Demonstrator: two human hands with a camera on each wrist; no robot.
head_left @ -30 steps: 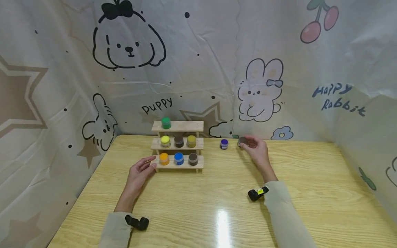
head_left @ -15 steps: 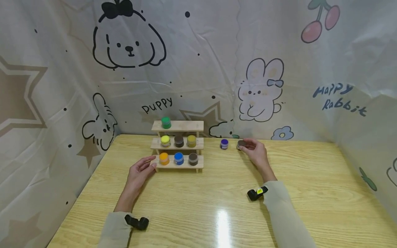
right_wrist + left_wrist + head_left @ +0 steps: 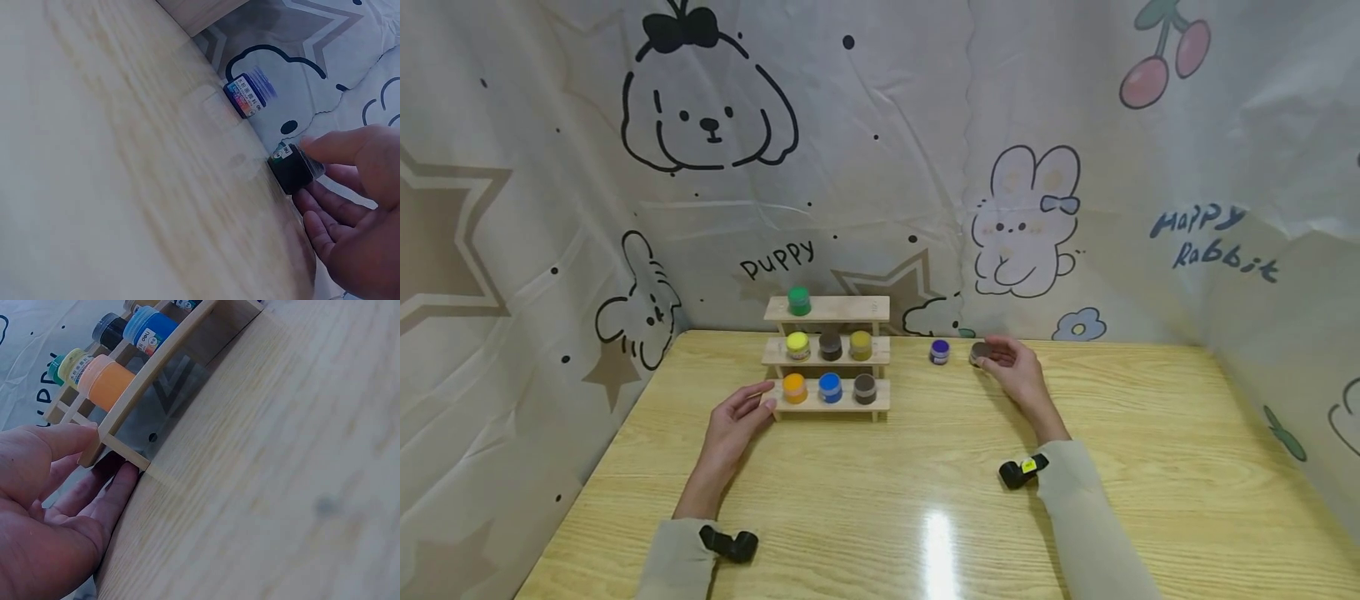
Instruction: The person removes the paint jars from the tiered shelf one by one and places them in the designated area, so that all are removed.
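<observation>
In the head view, a three-tier wooden rack carries small paint jars. My left hand holds the left end of its lowest shelf, thumb at the plank's end and fingers lower down, as the left wrist view shows. With thumb and fingers, my right hand pinches a dark-coloured paint jar standing on the table. To the left of it, apart, stands a purple paint jar. A green jar sits at the left of the top shelf.
The middle shelf bears a yellow jar, a dark jar and an olive-yellow jar. On the lowest are orange, blue and dark brown jars. A printed curtain hangs behind the wooden table.
My right hand has brought the dark jar slightly down and left, closer to the purple jar. The left hand keeps its place at the rack. The head view has shifted a little.
</observation>
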